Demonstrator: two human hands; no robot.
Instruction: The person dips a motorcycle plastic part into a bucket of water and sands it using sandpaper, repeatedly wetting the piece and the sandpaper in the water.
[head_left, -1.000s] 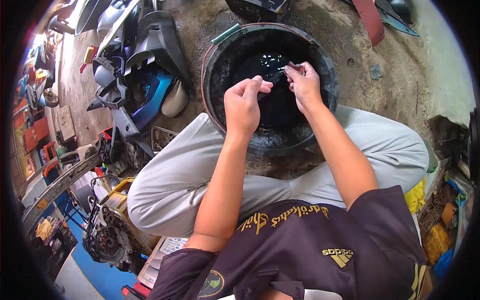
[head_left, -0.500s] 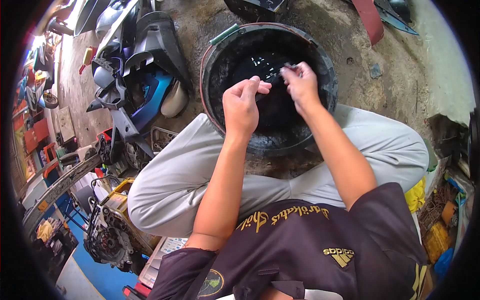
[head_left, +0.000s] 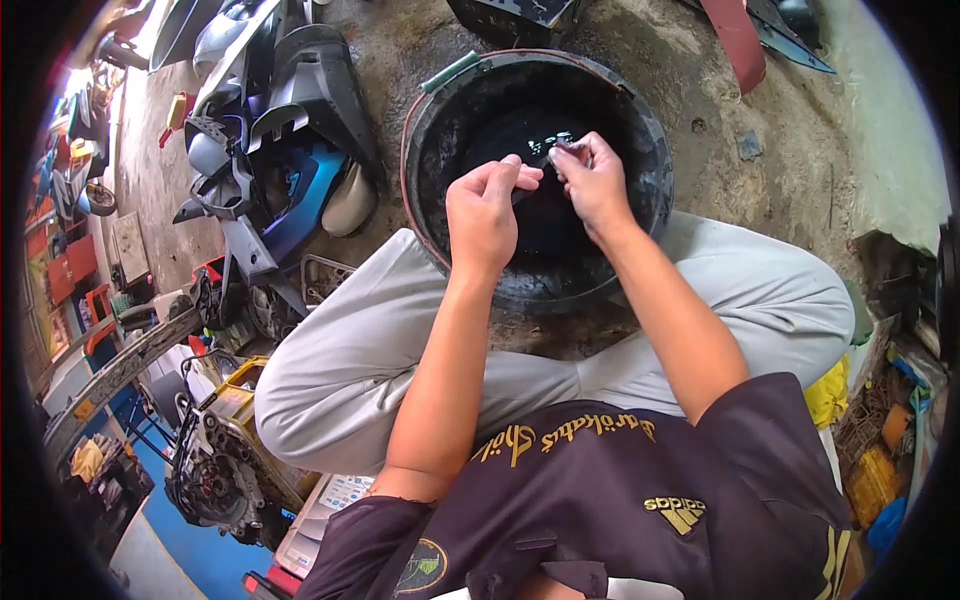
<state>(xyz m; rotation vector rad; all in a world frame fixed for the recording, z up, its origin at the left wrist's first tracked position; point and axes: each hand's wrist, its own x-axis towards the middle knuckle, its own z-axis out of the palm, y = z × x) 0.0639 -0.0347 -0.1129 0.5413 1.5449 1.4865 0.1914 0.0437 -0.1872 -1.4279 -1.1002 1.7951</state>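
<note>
A black bucket (head_left: 640,220) with dark liquid in it stands between my bent legs. Over its mouth, my left hand (head_left: 485,212) is closed, thumb pressed on the fingers; a small dark piece seems to stick out beside the fingertips, too hidden to name. My right hand (head_left: 592,188) is also closed, its fingertips pinching something small and dark that I cannot make out. The two hands are close together but apart. Light glints off the liquid beyond them. The bucket's wire handle, with a green grip (head_left: 450,72), lies along the rim.
Motorcycle body panels (head_left: 300,110) lie in a heap at the left. An engine part (head_left: 215,470) stands at lower left near a yellow crate. A black box-like object (head_left: 520,18) sits beyond the bucket, and a red strip (head_left: 737,45) lies at upper right.
My right hand has moved left and slightly down, closer to my left hand. The left hand stays almost still. The glints on the liquid have shifted.
</note>
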